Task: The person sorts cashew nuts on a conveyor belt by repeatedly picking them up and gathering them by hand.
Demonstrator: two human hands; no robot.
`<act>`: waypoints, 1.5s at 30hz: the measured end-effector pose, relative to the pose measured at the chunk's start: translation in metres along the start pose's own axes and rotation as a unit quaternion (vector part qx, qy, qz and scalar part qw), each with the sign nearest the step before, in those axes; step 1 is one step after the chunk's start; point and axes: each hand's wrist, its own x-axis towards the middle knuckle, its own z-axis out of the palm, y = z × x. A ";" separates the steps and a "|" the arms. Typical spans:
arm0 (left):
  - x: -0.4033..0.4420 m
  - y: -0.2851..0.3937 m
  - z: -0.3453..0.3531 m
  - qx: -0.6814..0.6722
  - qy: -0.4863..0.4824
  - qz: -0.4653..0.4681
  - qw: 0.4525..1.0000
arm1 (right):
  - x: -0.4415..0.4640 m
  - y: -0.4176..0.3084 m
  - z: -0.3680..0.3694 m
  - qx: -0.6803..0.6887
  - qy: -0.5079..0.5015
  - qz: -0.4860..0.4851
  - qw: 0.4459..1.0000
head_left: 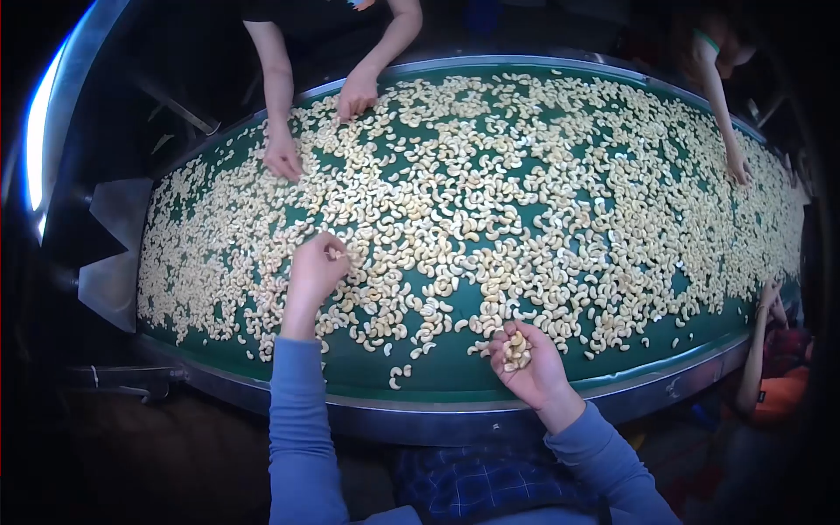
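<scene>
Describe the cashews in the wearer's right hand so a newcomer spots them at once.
Start at the green belt and follow its near edge to just right of the middle. The wearer's blue-sleeved right hand is cupped there. The handful of cashews sits bunched in its palm, whereas the loose cashews nearby lie spread on the belt.

1. We see a blown-out, bluish-white strip (36,131) glaring at the left edge.
2. We find the belt (437,381) moderately lit with a cool cast, while the floor (175,446) sinks into near-black.
3. We notice wide-angle distortion bowing the rim (420,424), and dark corners.
4. We see the nuts (420,232) fairly crisp centrally, softer toward both sides.
</scene>
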 end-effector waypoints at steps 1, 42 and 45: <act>-0.020 0.025 0.010 -0.077 -0.034 0.014 0.996 | 0.002 -0.003 -0.008 0.002 0.013 -0.009 1.000; -0.054 0.188 0.187 -0.591 -0.089 -0.104 0.795 | -0.180 -0.239 -0.080 -0.607 0.050 -0.090 0.788; -0.050 0.210 0.198 -0.397 0.012 -0.038 0.917 | -0.182 -0.252 -0.085 -0.610 0.064 -0.099 0.784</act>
